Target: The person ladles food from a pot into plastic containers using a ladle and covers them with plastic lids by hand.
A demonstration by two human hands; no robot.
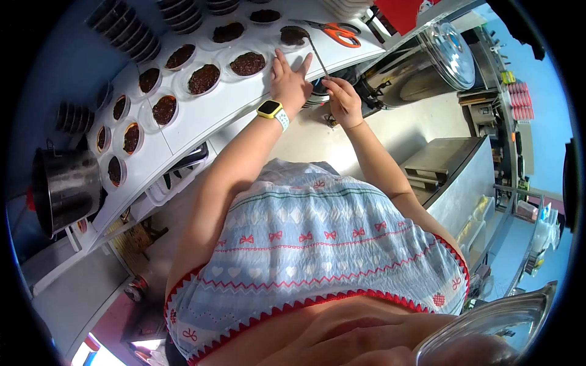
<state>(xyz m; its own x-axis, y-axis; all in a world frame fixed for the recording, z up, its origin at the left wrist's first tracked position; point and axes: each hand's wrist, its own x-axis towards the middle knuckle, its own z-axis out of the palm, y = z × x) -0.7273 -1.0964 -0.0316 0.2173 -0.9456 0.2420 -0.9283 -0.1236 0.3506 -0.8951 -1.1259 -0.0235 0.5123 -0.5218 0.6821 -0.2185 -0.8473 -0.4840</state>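
On the table point(195, 119), the end cup point(293, 36) lies just ahead of my spread left hand point(290, 87) (the nearer), while my right hand point(344, 102) grips the tool point(318, 56), its long axis slanting forward-left to that cup.

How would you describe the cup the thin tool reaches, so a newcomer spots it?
Find the white counter at upper left and follow it to the orange-handled scissors. Beside their blades sits a cup of dark filling, near the left hand. Only this one has the thin tool, held in the right hand, reaching it.
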